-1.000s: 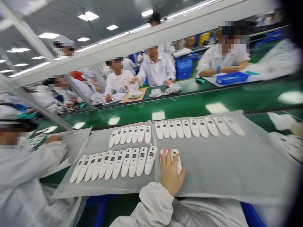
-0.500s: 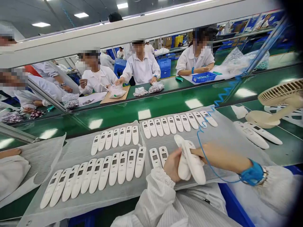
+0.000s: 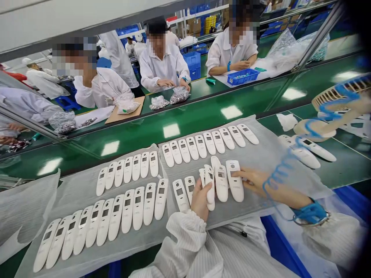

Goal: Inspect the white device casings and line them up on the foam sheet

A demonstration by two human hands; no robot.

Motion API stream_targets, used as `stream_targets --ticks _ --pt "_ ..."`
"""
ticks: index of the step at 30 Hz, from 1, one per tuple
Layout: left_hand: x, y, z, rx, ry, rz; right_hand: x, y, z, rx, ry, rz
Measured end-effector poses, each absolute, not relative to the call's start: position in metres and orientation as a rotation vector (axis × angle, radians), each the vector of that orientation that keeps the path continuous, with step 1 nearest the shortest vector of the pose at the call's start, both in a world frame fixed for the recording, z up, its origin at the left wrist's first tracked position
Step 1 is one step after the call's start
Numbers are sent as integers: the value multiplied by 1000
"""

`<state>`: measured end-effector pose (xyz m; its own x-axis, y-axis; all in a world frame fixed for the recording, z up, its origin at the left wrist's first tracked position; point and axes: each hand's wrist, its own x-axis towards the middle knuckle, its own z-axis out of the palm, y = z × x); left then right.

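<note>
Rows of white handheld device shells with small display windows lie side by side on grey foam sheets. My left hand is closed around a few white shells held upright near the sheet's near edge. My right hand, with a blue wrist strap and coiled blue cord, rests its fingertips on a white shell lying on the sheet. Two shells lie just left of my left hand.
A green conveyor belt runs beyond the sheets. Several people in white coats sit across it with bags of small parts and a blue tray. A small beige fan and more white shells stand at the right.
The view has tilted down and left. Both hands came down from holding a bunch of shells in the air, and shells now lie on the sheet under my right fingers.
</note>
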<state>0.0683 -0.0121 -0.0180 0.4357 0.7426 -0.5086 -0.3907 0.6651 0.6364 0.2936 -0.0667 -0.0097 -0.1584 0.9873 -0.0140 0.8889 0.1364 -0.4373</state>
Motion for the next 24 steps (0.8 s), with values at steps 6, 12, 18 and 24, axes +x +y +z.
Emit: stream_targets --ticks 6,12,18,24 --pt "61 -14 -17 458 939 813 323 -68 -10 -1973 -1794 832" --pt "52 -6 -3 371 928 903 267 -63 10 -1841 -1371 753" --pt "47 -1 16 295 723 766 200 -25 10 -1482 -1301 1351" --pt "30 6 42 345 669 764 190 -18 21 -1382 -906 1639"
